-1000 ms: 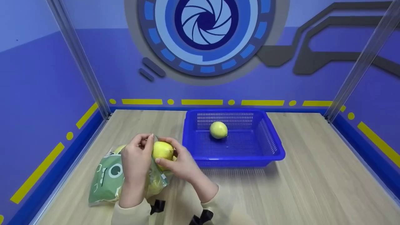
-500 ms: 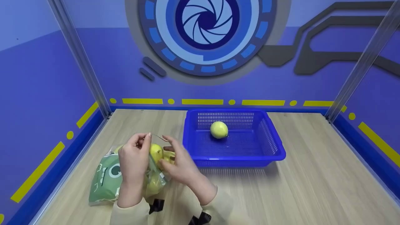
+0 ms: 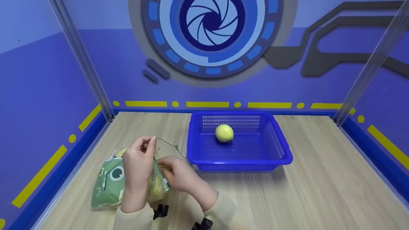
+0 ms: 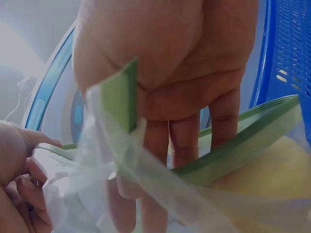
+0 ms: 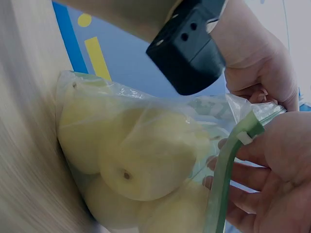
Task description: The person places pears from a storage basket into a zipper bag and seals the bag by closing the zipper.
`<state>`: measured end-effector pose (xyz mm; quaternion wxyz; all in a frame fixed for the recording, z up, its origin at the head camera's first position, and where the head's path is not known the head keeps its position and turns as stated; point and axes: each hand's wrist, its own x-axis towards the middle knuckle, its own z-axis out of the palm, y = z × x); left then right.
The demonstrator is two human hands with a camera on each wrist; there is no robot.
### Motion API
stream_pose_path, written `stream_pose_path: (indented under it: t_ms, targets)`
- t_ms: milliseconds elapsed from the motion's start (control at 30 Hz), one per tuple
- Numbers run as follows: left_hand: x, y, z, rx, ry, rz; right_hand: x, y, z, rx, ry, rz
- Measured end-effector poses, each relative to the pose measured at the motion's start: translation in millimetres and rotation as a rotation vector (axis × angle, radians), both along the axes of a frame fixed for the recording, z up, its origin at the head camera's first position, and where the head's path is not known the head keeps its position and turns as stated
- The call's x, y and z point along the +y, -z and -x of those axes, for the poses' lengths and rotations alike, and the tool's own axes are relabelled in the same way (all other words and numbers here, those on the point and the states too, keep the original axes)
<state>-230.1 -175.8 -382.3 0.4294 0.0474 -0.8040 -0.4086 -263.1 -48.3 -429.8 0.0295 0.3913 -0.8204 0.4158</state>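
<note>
A zip bag (image 3: 107,185) with a green cartoon face leans on the table at left, holding several yellow fruits (image 5: 146,155) that show through its clear film. My left hand (image 3: 137,166) pinches the top of its rim between thumb and fingers. At the mouth, my right hand (image 3: 182,174) reaches in with fingers fairly straight. Those fingers (image 4: 184,141) pass down inside the green zip strip in the left wrist view. A white slider (image 5: 244,138) sits on the strip. One yellow, lemon-like fruit (image 3: 224,133) lies in the blue basket (image 3: 243,162).
The basket, with slotted walls, stands right of the bag, close beside the right hand. Blue printed panels (image 3: 211,92) enclose the wooden table (image 3: 319,179) at the back and sides. Black wrist cameras (image 5: 187,53) sit on both wrists.
A second ago the right hand held a yellow fruit at the bag's mouth. That fruit has dropped lower, and the right hand has moved down into the mouth. The left hand stays put.
</note>
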Motion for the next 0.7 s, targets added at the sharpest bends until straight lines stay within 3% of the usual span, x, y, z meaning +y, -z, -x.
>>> stream_pose_path:
  t_ms: [433,700]
  targets:
    - [0.0,-1.1,-2.0,-0.042,0.022,-0.039,11,-9.1,3.4,-0.235,-0.003,0.15]
    - [-0.2,-1.6,-1.8,-0.05,0.009,-0.028,22,-17.5,6.5,-0.262,0.008,0.196]
